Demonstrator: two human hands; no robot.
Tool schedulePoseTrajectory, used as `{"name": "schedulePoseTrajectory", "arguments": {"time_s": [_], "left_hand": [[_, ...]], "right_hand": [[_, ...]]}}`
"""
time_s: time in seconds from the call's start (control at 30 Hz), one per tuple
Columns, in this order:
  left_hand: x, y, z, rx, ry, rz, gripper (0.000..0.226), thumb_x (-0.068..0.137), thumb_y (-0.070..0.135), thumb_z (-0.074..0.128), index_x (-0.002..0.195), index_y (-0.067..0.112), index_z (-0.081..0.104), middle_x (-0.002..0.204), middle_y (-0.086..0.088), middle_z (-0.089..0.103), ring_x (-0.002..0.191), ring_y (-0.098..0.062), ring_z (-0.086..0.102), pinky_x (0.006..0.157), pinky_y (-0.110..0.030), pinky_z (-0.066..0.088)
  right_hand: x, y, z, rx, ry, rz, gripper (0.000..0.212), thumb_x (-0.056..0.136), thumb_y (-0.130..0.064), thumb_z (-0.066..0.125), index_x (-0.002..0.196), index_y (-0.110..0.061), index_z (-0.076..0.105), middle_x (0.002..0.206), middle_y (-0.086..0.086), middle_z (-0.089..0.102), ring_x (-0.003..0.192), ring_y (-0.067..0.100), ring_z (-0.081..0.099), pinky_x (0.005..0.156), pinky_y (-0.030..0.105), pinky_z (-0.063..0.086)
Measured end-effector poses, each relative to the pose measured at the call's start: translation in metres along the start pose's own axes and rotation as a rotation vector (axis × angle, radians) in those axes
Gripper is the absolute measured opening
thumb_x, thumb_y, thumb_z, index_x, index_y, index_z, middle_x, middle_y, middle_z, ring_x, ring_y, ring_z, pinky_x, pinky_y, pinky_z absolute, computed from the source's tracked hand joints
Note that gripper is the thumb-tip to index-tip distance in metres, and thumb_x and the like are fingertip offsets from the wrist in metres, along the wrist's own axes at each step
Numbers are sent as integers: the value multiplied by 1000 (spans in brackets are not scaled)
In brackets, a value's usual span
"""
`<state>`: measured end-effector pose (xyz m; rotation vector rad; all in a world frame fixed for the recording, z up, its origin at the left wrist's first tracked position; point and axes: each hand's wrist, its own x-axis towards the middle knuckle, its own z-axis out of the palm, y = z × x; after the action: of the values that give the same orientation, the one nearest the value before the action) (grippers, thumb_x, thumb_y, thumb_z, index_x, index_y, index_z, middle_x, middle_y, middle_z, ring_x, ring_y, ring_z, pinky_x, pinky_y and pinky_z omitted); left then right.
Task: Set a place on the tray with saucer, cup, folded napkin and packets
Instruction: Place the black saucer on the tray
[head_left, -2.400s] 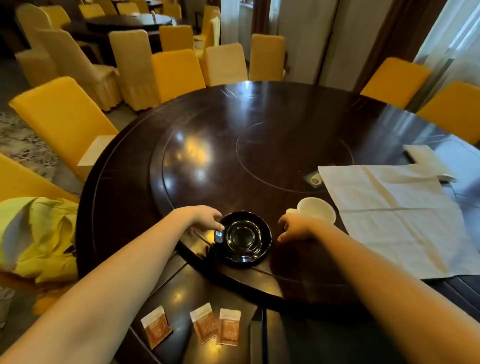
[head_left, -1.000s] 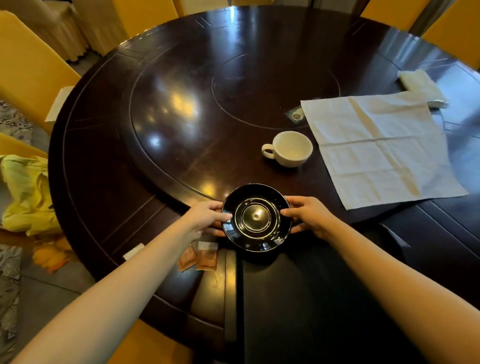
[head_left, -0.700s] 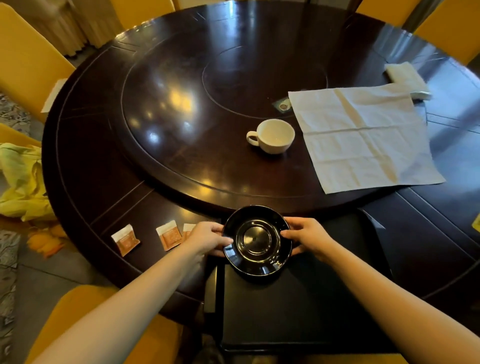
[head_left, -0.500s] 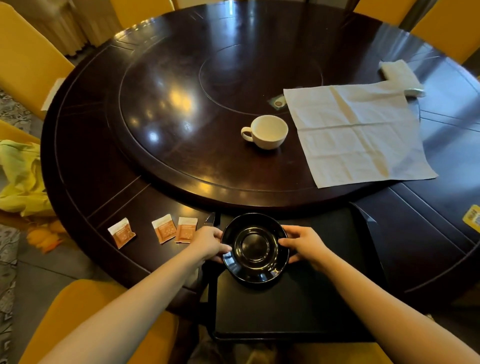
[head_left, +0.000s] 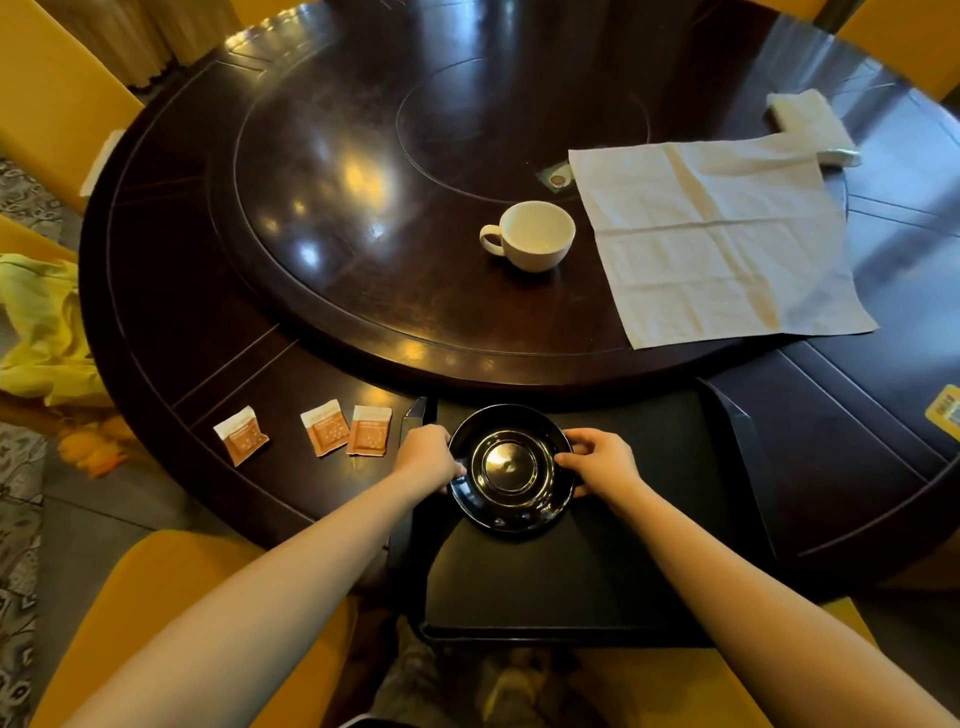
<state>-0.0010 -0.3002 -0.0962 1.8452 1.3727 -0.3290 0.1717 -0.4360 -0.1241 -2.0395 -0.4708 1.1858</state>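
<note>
Beyond the black tray (head_left: 571, 571) on the dark round counter (head_left: 337, 208) a white cup (head_left: 535, 236) stands upright. Beyond the tray to the right a napkin (head_left: 717, 239) lies spread flat, and just left of the tray lie three orange packets (head_left: 370, 430). The glossy black saucer (head_left: 511, 467) is level at the tray's far end, with the left hand (head_left: 428, 457) and right hand (head_left: 602, 462) each keeping a grip on opposite sides of its rim.

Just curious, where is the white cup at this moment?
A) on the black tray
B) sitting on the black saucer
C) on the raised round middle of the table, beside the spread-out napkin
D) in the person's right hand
C: the white cup stands alone on the raised middle of the table, just left of the napkin; the black saucer is empty.
</note>
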Motion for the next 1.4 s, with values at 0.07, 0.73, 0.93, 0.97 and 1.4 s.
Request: {"name": "schedulePoseTrajectory", "arguments": {"time_s": [0.07,0.73,0.93,0.97,1.4], "left_hand": [[2,1,1,9,2,0,37,81,15,70,115,7,55,104,-10,66,52,-9,59,42,-16,41],[11,1,-2,-3,-67,-4,55,80,10,70,129,8,45,118,-15,60,58,-14,61,50,-20,50],[10,1,2,-24,-80,6,54,80,11,69,128,8,45,118,-14,59,71,-18,64,53,-20,52],[10,1,2,-34,-80,9,55,80,11,69,129,8,45,118,-14,59,73,-18,64,55,-21,53],[16,-8,3,-54,-76,63,47,77,15,74,117,7,51,98,-9,63,65,-14,64,49,-18,49]], "right_hand": [[2,0,-1,12,12,6,44,83,-5,65,125,-14,55,93,5,67,81,19,69,61,33,60],[9,0,-4,10,-34,5,44,84,-6,63,126,-17,54,92,3,66,85,15,67,58,26,58],[9,3,-8,-1,-33,2,43,85,-6,62,125,-17,54,88,2,66,82,13,67,56,25,57],[9,4,-8,-1,-32,1,42,85,-6,62,125,-17,54,87,1,66,80,12,67,54,23,57],[14,4,-11,-16,-43,53,38,84,-7,63,121,-16,56,89,2,65,82,16,67,56,28,58]]}}
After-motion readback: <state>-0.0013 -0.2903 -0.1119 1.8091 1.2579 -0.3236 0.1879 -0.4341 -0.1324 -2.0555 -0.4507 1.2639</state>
